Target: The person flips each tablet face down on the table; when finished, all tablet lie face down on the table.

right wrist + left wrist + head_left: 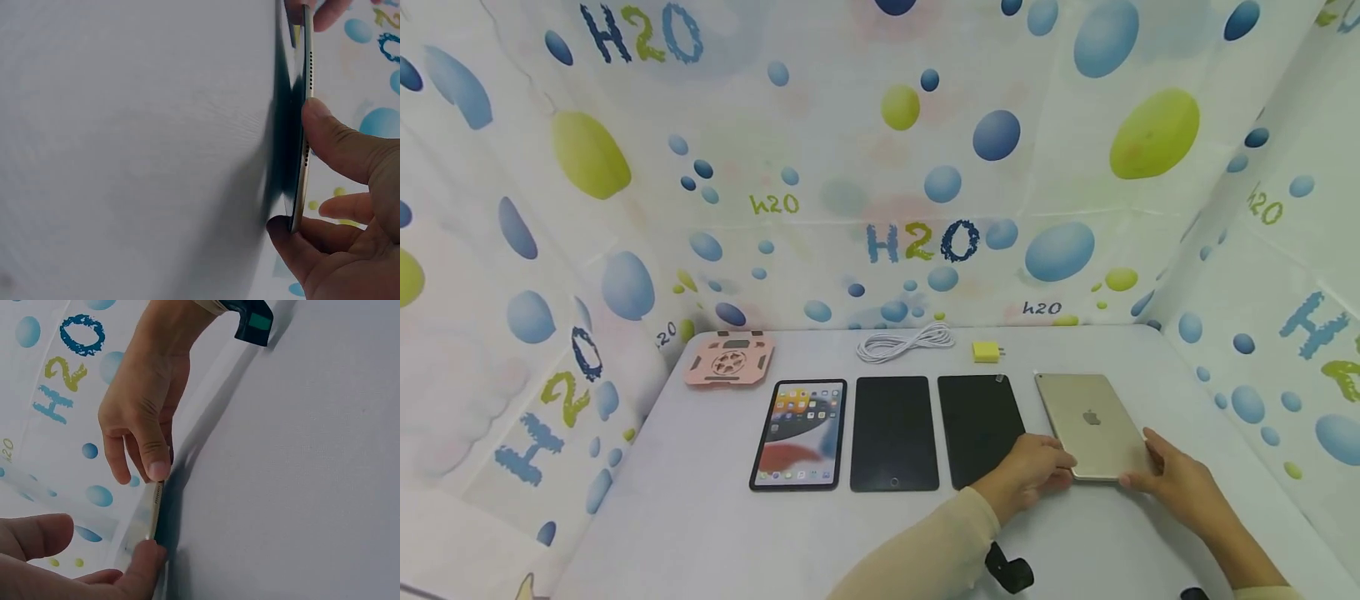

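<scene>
A gold tablet point(1088, 423) with its back up and an apple logo on it is at the right end of a row. My left hand point(1032, 468) pinches its near left corner, with fingertips on both sides of the edge in the right wrist view. At the near right corner my right hand point(1180, 487) grips it, thumb point(325, 122) on the speaker-hole edge and a fingertip point(284, 231) under the corner. A gap with dark shadow shows between the tablet's near edge and the table. Beside my left wrist lies a black-screened tablet point(977, 421), partly covered by that hand.
To the left are another dark tablet point(894, 433) and one with a lit home screen point(800, 435). Along the back lie a pink stand with a fan-like grille point(730, 360), a coiled white cable point(906, 342) and a yellow plug adapter point(987, 352). Patterned cloth walls point(820, 275) surround the white table point(700, 533).
</scene>
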### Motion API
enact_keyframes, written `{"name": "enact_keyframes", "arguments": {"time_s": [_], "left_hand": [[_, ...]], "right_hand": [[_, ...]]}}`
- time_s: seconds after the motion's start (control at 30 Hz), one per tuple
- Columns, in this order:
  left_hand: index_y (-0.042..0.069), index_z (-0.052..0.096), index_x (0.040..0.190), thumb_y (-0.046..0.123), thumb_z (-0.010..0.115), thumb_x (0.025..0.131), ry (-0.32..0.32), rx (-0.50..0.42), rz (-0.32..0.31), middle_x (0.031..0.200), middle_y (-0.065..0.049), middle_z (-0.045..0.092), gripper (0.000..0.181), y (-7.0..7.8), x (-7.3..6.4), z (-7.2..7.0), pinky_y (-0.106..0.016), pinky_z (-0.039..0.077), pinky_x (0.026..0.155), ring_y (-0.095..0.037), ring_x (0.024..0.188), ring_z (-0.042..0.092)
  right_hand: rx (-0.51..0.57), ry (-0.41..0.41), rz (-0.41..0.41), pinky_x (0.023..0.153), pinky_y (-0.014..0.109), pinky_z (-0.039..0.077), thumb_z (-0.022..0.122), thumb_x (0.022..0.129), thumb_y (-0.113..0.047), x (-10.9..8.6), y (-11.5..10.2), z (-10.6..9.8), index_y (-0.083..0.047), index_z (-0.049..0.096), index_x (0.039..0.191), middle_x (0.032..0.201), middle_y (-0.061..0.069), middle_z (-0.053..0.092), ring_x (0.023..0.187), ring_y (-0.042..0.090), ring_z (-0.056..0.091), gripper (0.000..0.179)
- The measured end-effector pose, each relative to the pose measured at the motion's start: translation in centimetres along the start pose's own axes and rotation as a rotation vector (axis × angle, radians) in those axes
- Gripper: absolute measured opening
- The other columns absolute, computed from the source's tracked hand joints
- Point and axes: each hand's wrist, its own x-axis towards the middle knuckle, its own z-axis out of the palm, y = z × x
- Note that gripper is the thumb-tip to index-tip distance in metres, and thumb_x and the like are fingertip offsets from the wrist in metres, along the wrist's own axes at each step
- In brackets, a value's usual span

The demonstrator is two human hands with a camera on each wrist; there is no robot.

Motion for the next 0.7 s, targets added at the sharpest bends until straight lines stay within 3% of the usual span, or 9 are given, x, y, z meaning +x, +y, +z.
{"name": "enact_keyframes", "arguments": {"time_s": [0.27, 0.47, 0.7], "left_hand": [[0.005, 0.068, 0.095, 0.006, 0.07, 0.089, 0.061, 0.005, -0.008, 0.085, -0.005, 0.061, 0.006, 0.2, -0.7, 0.4, -0.026, 0.054, 0.073, -0.012, 0.071, 0.054], [0.003, 0.067, 0.118, 0.008, 0.071, 0.089, 0.062, -0.013, -0.001, 0.094, -0.008, 0.06, 0.03, 0.5, -1.4, 0.4, -0.038, 0.056, 0.086, -0.021, 0.085, 0.058], [0.005, 0.061, 0.136, 0.008, 0.068, 0.091, 0.002, -0.021, -0.001, 0.106, -0.014, 0.063, 0.046, 0.4, -1.5, 0.3, -0.046, 0.057, 0.092, -0.029, 0.099, 0.061]], "right_hand": [[-0.03, -0.031, 0.019, 0.105, 0.073, 0.032, 0.082, 0.08, -0.049, 0.3, -0.1, 0.6, 0.019, 0.018, 0.151, 0.147, 0.046, 0.027, 0.134, 0.065, 0.03, 0.118], [-0.083, -0.024, -0.01, 0.102, 0.072, 0.036, 0.082, 0.081, -0.046, 0.3, -0.4, 0.6, 0.024, 0.024, 0.146, 0.142, 0.048, 0.032, 0.13, 0.066, 0.035, 0.112], [-0.105, -0.024, 0.01, 0.101, 0.071, 0.038, 0.083, 0.081, -0.045, 0.1, -0.7, 0.6, 0.025, 0.028, 0.144, 0.141, 0.048, 0.035, 0.129, 0.065, 0.037, 0.109]]}}
